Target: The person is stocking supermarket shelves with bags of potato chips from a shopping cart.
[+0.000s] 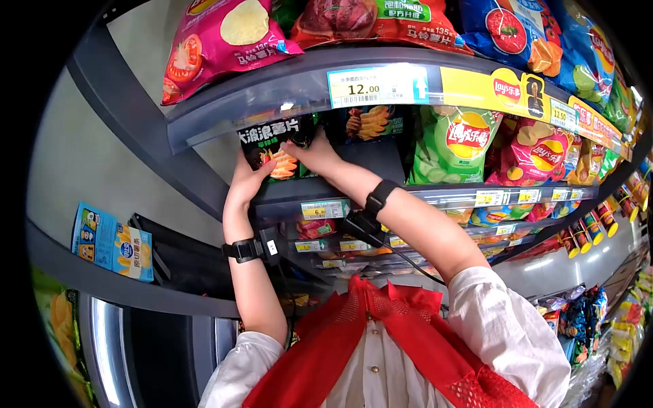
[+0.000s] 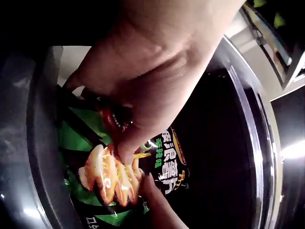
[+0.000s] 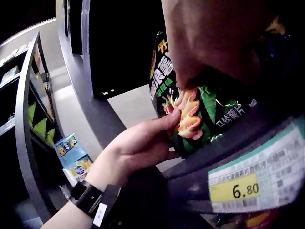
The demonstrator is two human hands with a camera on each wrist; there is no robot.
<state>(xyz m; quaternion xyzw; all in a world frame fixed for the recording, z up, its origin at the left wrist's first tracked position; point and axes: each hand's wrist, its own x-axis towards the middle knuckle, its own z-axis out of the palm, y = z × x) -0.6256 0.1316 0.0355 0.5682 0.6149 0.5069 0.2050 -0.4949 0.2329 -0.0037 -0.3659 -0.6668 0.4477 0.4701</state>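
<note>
A black and green bag of potato chips [image 1: 271, 134], printed with ridged chips, stands at the left end of a dark shelf under the upper ledge. My left hand [image 1: 246, 180] grips its left side, thumb across the front; in the right wrist view that hand's fingers reach behind the bag's edge. On the other side, my right hand [image 1: 316, 153] holds the bag with its thumb on the front near the printed chips. The left wrist view shows both thumbs close together on the bag [image 2: 112, 174]. Most of the right fingers are hidden.
A dark blue bag [image 1: 371, 124] sits further right on this shelf, then a green bag of chips [image 1: 456, 146]. The upper shelf's edge [image 1: 272, 92] overhangs the hands, with a pink bag [image 1: 224, 44] on top. A 6.80 price label [image 1: 323, 209] fronts the lower edge.
</note>
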